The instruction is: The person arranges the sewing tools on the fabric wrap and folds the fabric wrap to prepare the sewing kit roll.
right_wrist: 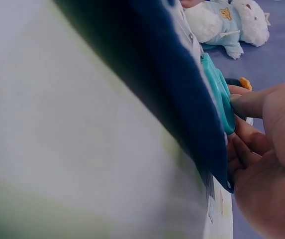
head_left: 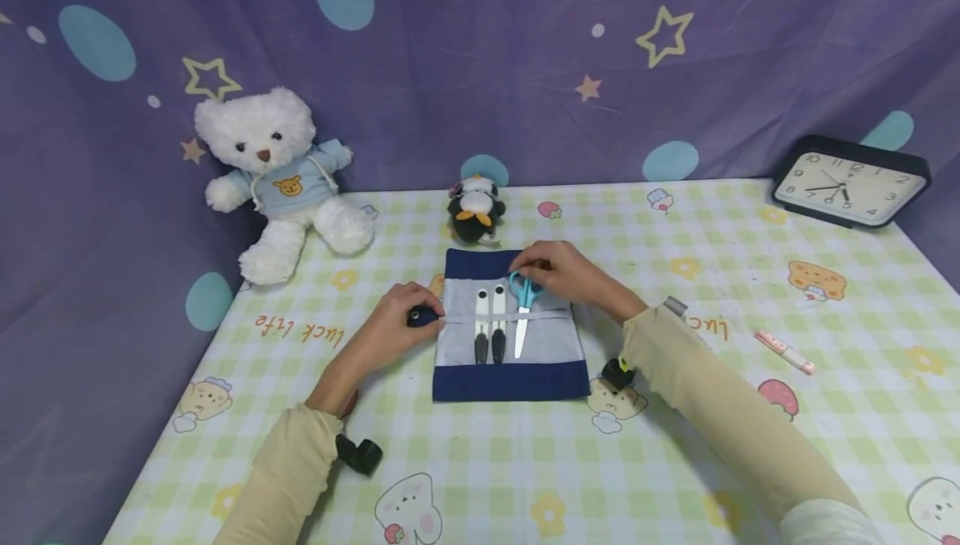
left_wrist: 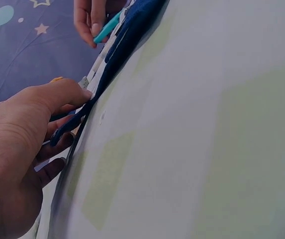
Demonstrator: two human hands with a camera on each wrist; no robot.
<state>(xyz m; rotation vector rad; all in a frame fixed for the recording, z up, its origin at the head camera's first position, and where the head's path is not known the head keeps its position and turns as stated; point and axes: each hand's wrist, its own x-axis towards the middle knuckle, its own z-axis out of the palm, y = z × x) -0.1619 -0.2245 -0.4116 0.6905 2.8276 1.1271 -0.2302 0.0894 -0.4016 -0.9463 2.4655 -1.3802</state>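
Observation:
A navy and grey fabric tool roll (head_left: 510,382) lies unfolded on the table, a thin elastic band across its middle. My left hand (head_left: 386,324) is at its left edge, thumb and fingers pinching a navy snap tab (head_left: 422,316). At the upper right of the roll, my right hand (head_left: 566,272) pinches the light-blue handle of the scissors (head_left: 525,297), whose blades point toward me and pass under the band. In the right wrist view, thumb and fingers meet on the blue handle (right_wrist: 219,94). Left of the scissors, two slim white tools with black ends (head_left: 490,324) sit under the band.
Behind the roll is a penguin plush (head_left: 476,210). A white teddy bear (head_left: 281,166) sits at the back left, and a black-framed clock (head_left: 851,182) stands at the back right. A small pink and white stick-like object (head_left: 783,352) lies to the right on the checked tablecloth (head_left: 465,462).

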